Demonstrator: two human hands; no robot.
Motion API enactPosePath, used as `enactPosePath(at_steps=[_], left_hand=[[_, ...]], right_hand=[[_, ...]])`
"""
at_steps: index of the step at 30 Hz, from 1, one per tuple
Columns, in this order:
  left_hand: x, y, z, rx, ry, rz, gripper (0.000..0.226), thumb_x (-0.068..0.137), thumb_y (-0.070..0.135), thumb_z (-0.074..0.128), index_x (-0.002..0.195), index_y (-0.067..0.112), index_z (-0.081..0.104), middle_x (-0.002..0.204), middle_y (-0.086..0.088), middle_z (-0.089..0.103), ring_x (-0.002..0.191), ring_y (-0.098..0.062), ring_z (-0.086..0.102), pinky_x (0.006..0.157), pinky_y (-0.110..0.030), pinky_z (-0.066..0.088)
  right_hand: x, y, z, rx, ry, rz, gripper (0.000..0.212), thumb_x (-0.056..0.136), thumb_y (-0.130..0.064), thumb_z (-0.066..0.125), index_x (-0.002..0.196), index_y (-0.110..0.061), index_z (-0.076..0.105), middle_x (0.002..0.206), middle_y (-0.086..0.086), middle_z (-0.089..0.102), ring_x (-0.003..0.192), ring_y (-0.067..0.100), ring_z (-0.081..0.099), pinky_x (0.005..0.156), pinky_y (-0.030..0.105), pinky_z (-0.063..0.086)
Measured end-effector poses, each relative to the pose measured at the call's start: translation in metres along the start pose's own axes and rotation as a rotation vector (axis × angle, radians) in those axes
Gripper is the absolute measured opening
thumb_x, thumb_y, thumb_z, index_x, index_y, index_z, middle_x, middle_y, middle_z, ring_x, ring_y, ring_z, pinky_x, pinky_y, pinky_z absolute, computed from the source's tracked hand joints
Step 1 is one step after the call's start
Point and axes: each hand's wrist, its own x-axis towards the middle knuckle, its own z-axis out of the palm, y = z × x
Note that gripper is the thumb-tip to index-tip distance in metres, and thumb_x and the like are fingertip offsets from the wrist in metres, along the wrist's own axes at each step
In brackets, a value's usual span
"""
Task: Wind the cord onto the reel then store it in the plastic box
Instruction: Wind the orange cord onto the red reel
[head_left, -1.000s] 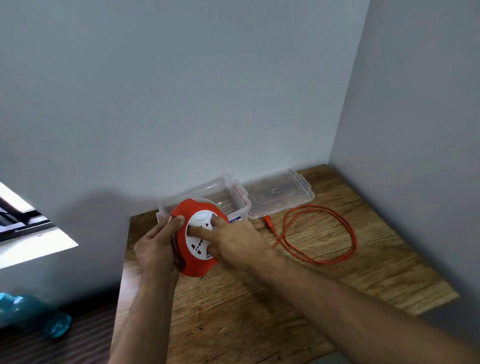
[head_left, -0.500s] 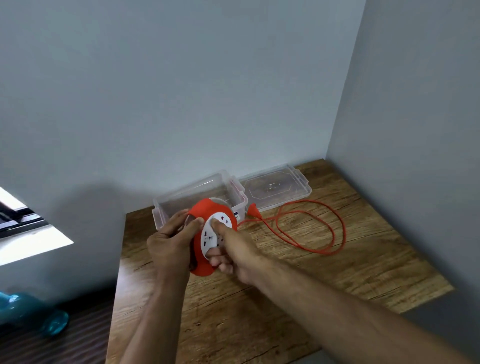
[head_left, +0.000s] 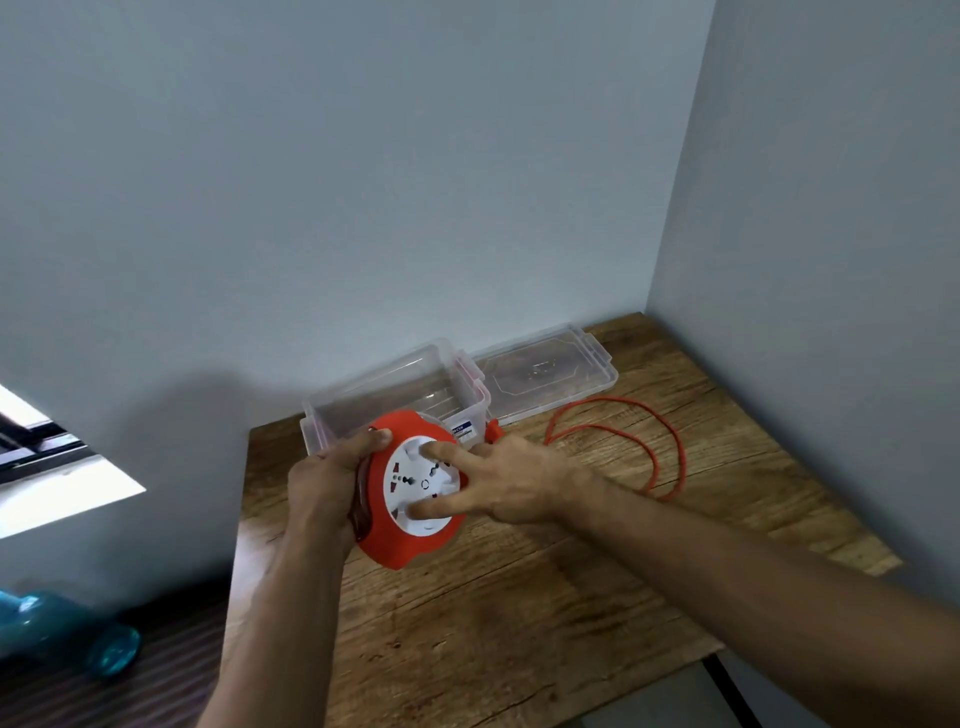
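An orange reel (head_left: 402, 545) with a white socket face (head_left: 410, 483) is held upright above the wooden table (head_left: 519, 623). My left hand (head_left: 327, 483) grips its left rim, thumb over the top edge. My right hand (head_left: 498, 480) lies across the socket face with two fingers spread on it. The loose orange cord (head_left: 660, 447) lies in loops on the table to the right, and its plug (head_left: 493, 431) peeks out behind my right hand. The clear plastic box (head_left: 332, 410) stands open right behind the reel.
The box's clear lid (head_left: 545, 379) lies flat to the right of the box, against the back wall. Grey walls close the table at the back and right. A blue object (head_left: 62, 629) lies on the dark floor at the left.
My right hand has shifted round the socket face, fingers now spread. The cord loops have shrunk and slid toward the reel, and the plug has moved left, close to the box.
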Motion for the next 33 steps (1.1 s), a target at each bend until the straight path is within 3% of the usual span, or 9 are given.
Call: enactPosePath(at_steps=[7,11,14,18,22,25,27,30,33], left_hand=[[0.001,-0.003,-0.003,0.056,-0.007,0.003,0.019,0.075,0.017,0.086,0.088,0.009,0.074,0.075,-0.008,0.080,0.078,-0.036,0.075,0.071,-0.045,0.062],[-0.001,-0.004,-0.001,0.064,-0.006,0.053,0.014,0.078,0.015,0.084,0.089,0.012,0.076,0.074,-0.005,0.080,0.076,-0.032,0.075,0.068,-0.040,0.061],[-0.005,-0.005,0.006,0.019,0.022,0.111,0.017,0.077,0.009,0.084,0.094,0.012,0.080,0.074,-0.003,0.080,0.073,-0.025,0.076,0.061,-0.033,0.061],[-0.009,-0.006,0.014,-0.083,0.039,0.193,0.019,0.078,0.002,0.082,0.087,0.017,0.079,0.066,0.013,0.078,0.062,-0.006,0.075,0.057,-0.023,0.062],[-0.012,-0.013,0.019,0.023,0.003,0.317,0.025,0.076,0.006,0.085,0.086,0.028,0.080,0.079,0.012,0.081,0.077,-0.008,0.078,0.067,-0.024,0.062],[-0.009,-0.014,0.016,0.005,0.047,0.301,0.023,0.076,0.010,0.087,0.091,0.026,0.081,0.085,0.006,0.083,0.085,-0.019,0.080,0.072,-0.032,0.064],[-0.008,-0.013,0.013,-0.077,0.083,0.234,0.022,0.077,0.013,0.086,0.097,0.020,0.081,0.082,0.005,0.082,0.083,-0.022,0.080,0.064,-0.030,0.064],[-0.009,-0.011,0.011,-0.162,0.084,0.179,0.027,0.076,0.015,0.087,0.102,0.012,0.080,0.077,0.004,0.082,0.073,-0.021,0.080,0.056,-0.028,0.062],[-0.007,-0.005,0.012,-0.139,0.051,0.151,0.016,0.077,0.012,0.086,0.091,0.014,0.078,0.069,0.004,0.080,0.060,-0.017,0.077,0.053,-0.028,0.061]], right_hand=[[0.016,-0.013,-0.002,0.067,-0.069,0.029,0.063,0.097,-0.027,0.060,0.148,-0.043,0.026,0.155,0.027,0.022,0.092,0.044,0.067,0.058,0.047,0.061],[0.017,-0.009,-0.004,-0.037,-0.035,0.003,0.066,0.093,-0.034,0.068,0.148,-0.039,0.032,0.142,0.026,0.039,0.076,0.037,0.068,0.050,0.042,0.060],[0.019,-0.013,-0.001,0.039,0.046,0.200,0.061,0.096,-0.046,0.056,0.150,-0.040,0.029,0.124,0.017,0.055,0.080,0.031,0.066,0.055,0.038,0.058],[0.031,-0.043,-0.008,0.656,0.270,0.878,0.071,0.078,-0.063,0.059,0.142,-0.039,0.040,0.110,0.002,0.072,0.098,0.025,0.069,0.081,0.037,0.057],[0.051,-0.060,-0.025,1.714,0.416,1.400,0.056,0.086,-0.051,0.064,0.124,-0.012,0.054,0.082,0.008,0.072,0.051,0.019,0.065,0.043,0.027,0.048],[0.043,-0.053,-0.039,1.944,0.288,1.355,0.044,0.095,-0.048,0.058,0.114,-0.008,0.059,0.073,0.009,0.071,0.047,0.017,0.064,0.042,0.025,0.049],[0.032,-0.047,-0.040,1.787,0.276,1.254,0.037,0.096,-0.043,0.060,0.118,-0.013,0.055,0.081,0.010,0.075,0.049,0.019,0.067,0.042,0.026,0.050],[0.013,-0.037,-0.028,0.951,0.341,1.070,0.031,0.092,-0.041,0.062,0.116,-0.028,0.050,0.087,0.000,0.072,0.065,0.020,0.070,0.058,0.036,0.057],[-0.006,-0.022,-0.017,0.299,0.246,0.459,0.040,0.095,-0.033,0.061,0.130,-0.034,0.043,0.124,0.008,0.058,0.081,0.028,0.067,0.059,0.042,0.059]])
